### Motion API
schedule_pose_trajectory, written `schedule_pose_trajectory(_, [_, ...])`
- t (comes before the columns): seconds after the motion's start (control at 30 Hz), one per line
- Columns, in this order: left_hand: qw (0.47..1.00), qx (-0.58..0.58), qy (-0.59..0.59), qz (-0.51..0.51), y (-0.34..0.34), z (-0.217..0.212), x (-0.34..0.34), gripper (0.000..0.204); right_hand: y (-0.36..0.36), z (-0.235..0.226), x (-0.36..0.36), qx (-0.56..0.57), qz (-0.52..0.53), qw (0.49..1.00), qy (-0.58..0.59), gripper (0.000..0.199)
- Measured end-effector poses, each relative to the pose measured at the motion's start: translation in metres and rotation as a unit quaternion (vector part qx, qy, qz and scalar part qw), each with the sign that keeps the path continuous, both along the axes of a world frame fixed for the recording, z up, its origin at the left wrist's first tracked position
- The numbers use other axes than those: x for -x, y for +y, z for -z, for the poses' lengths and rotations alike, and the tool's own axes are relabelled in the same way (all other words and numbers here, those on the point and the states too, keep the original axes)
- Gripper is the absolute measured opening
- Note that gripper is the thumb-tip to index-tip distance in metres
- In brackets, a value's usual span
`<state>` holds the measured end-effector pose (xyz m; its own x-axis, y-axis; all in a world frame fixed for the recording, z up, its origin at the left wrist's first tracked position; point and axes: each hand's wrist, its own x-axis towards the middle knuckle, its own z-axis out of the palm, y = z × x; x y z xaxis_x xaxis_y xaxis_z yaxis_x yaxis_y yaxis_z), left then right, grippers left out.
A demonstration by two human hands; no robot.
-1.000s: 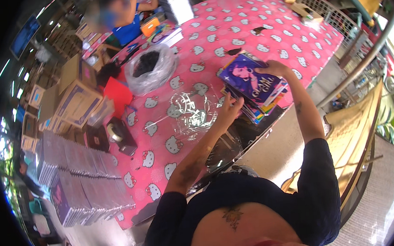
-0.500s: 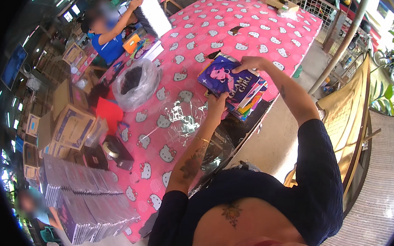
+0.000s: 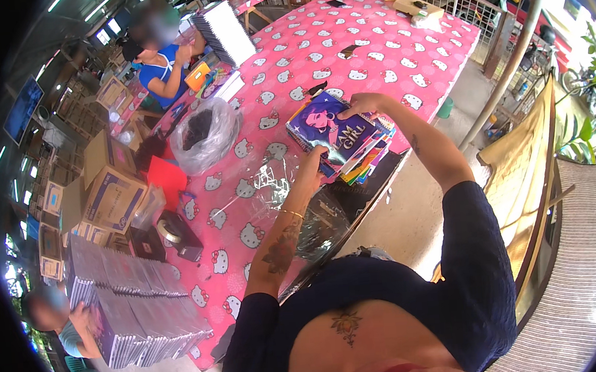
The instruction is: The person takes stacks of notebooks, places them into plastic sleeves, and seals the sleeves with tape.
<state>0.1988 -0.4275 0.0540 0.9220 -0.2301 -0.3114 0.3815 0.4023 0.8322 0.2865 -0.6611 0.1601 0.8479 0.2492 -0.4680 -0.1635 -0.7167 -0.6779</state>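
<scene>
A spiral notebook with a purple cover and a drawn figure lies tilted over a pile of colourful notebooks at the table's near edge. My left hand is closed on the notebook's near left corner, thumb on the cover. My right hand grips its far right edge, with the fingers partly hidden beneath. Under the pile is a dark flat box or board. Clear plastic wrap lies next to my left forearm.
The pink table stretches away ahead. At the left stand stacks of wrapped notebooks, a tape dispenser, cardboard boxes and a plastic bag. One co-worker in blue sits at the far left; another is behind the stacks.
Both my hands and the purple notebook have shifted slightly left. The co-worker in blue has lowered an arm from the white notebook stack. The other co-worker's hand now touches the wrapped stacks.
</scene>
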Motion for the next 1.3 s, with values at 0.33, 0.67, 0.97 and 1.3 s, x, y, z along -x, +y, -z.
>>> schedule_pose_trajectory(0.33, [0.993, 0.118, 0.017, 0.019, -0.013, -0.019, 0.014, 0.032, -0.016, 0.015, 0.001, -0.163, 0.055, 0.985, -0.032, 0.106])
schedule_pose_trajectory(0.67, [0.898, -0.273, -0.343, -0.026, 0.021, -0.118, 0.075, 0.069, -0.013, -0.004, 0.029, -0.557, 0.018, 0.824, 0.104, 0.074])
schedule_pose_trajectory(0.97, [0.422, -0.528, -0.735, -0.056, 0.083, -0.145, 0.099, 0.077, 0.07, -0.014, 0.069, -0.515, -0.112, 0.83, 0.183, 0.087])
schedule_pose_trajectory(1.3, [0.93, -0.222, -0.226, -0.186, 0.152, 0.006, 0.167, 0.076, 0.164, 0.114, 0.162, -0.52, -0.097, 0.842, -0.107, 0.097])
